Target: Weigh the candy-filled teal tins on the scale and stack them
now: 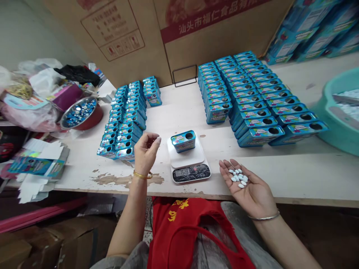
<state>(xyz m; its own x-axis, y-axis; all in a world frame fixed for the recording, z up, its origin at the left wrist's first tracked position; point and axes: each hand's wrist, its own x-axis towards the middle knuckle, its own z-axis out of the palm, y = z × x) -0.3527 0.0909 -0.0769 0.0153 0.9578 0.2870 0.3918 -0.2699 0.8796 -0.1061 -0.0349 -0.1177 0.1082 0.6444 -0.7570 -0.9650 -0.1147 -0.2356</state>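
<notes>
Some Chinese carton lettering [210, 22], blue tins [249, 112]

Packing workshop, rows of blue tins [217, 112]

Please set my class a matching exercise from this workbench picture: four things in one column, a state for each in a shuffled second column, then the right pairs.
Things:
1. Right hand
2. Left hand
3. Blue tin
4. Red bowl

States:
A. Standing on a digital scale
B. Filled with shiny blue pieces
C. Wearing a gold bangle
D. Cupping white oval pieces

Pairs: 1-D, 2-C, 3-A, 4-B
</notes>
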